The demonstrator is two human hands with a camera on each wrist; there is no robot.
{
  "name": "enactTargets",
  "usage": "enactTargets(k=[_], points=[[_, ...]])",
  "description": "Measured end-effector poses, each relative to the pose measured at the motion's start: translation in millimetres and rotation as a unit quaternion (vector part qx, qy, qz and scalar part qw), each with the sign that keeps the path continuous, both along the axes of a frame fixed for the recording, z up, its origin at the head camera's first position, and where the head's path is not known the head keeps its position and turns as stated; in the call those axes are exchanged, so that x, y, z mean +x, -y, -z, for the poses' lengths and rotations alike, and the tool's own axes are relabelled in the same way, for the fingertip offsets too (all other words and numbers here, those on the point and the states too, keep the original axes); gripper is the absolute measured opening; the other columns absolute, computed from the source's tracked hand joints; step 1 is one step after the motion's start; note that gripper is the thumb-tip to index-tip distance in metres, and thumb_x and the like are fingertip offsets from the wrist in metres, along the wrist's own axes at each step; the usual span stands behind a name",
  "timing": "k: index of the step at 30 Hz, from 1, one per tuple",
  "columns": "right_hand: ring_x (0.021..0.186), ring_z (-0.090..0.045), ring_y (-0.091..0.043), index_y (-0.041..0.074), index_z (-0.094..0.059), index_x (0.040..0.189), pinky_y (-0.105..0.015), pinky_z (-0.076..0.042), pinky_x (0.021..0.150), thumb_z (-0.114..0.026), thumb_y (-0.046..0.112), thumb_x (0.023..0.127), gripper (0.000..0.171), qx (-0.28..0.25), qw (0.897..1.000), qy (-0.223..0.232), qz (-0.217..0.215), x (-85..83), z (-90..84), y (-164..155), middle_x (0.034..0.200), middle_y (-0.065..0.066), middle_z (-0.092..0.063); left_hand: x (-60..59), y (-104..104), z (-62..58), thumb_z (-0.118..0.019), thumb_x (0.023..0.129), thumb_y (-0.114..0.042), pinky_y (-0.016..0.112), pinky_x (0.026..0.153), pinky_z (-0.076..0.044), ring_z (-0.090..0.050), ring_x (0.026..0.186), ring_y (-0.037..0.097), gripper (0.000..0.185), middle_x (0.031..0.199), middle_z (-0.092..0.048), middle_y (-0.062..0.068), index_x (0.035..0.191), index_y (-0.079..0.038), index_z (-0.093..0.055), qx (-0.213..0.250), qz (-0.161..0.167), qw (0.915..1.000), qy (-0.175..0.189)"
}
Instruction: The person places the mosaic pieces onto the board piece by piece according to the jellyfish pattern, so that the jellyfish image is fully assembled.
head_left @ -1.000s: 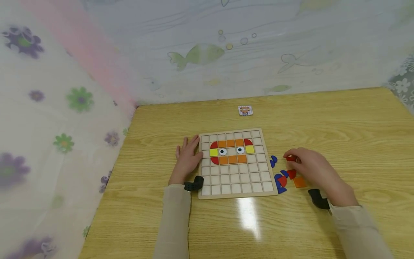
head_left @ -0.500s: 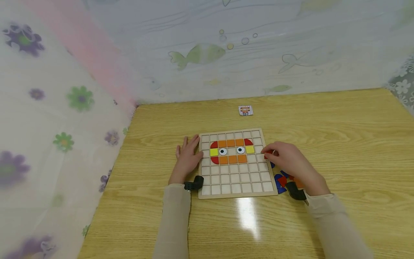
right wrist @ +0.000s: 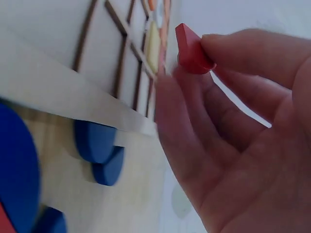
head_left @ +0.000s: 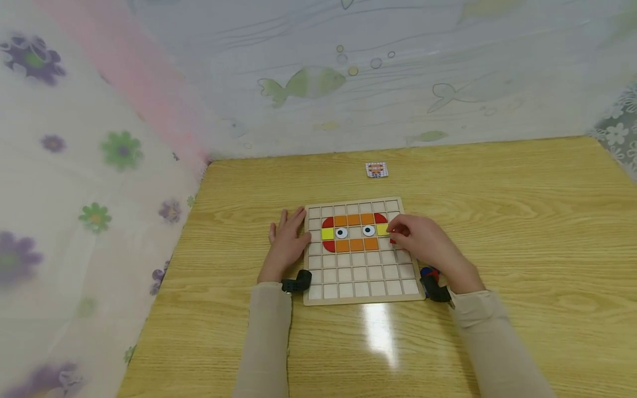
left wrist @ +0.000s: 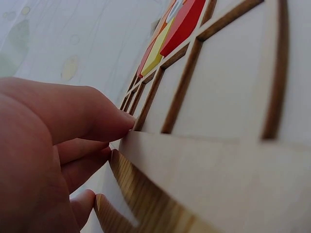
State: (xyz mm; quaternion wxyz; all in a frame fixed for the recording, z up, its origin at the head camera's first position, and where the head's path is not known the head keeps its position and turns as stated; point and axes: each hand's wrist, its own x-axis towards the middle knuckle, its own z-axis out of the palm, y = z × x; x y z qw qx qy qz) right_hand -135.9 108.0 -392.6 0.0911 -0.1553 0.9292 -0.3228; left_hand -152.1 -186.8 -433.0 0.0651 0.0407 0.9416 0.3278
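On the wooden worktop (head_left: 522, 221) lies a gridded wooden board (head_left: 360, 279), its cells partly filled: orange squares, yellow squares, red quarter-rounds and two eye tiles form a face in the upper rows. Left hand (head_left: 287, 243) rests flat against the board's left edge, fingers straight and together. Right hand (head_left: 423, 243) hovers over the board's right side, pinching a red piece (right wrist: 190, 48) between thumb and fingertips. Blue pieces (right wrist: 97, 148) lie just beside the board's right edge. A small pattern card (head_left: 376, 169) sits beyond the board; no print legible.
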Motion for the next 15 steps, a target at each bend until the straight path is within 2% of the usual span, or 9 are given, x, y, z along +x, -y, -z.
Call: enactTargets(k=[5, 10, 15], points=[[0.072, -0.050, -0.017, 0.010, -0.065, 0.096, -0.032, -0.040, 0.067, -0.061, 0.019, 0.084, 0.015, -0.002, 1.000, -0.003, 0.017, -0.7, 7.6, 3.3, 0.080, 0.001, -0.060, -0.8, 0.7, 2.1, -0.049, 0.087, -0.023, 0.048, 0.100, 0.008, 0.001, 0.135, 0.023, 0.056, 0.145, -0.024, -0.006, 0.140, -0.015, -0.032, 0.001, 0.001, 1.0000, -0.003], [0.077, -0.053, -0.018, 0.011, -0.066, 0.097, -0.034, -0.043, 0.071, -0.061, 0.018, 0.084, 0.015, -0.014, 0.999, 0.008, 0.030, -0.5, 11.4, 7.9, 0.087, -0.002, -0.062, -1.1, 1.0, 2.4, -0.049, 0.087, -0.023, 0.049, 0.100, 0.008, 0.001, 0.135, 0.023, 0.056, 0.145, -0.024, -0.005, 0.140, -0.014, -0.032, 0.003, 0.003, 1.0000, -0.004], [0.078, -0.054, -0.019, 0.012, -0.066, 0.096, -0.034, -0.043, 0.070, -0.061, 0.019, 0.084, 0.014, -0.019, 0.999, 0.020, 0.046, 0.0, 12.3, 8.8, 0.089, -0.003, -0.063, -0.2, 0.9, 1.5, -0.048, 0.088, -0.024, 0.049, 0.100, 0.008, 0.001, 0.135, 0.022, 0.055, 0.145, -0.023, -0.006, 0.140, -0.015, -0.031, 0.006, 0.004, 1.0000, -0.006]])
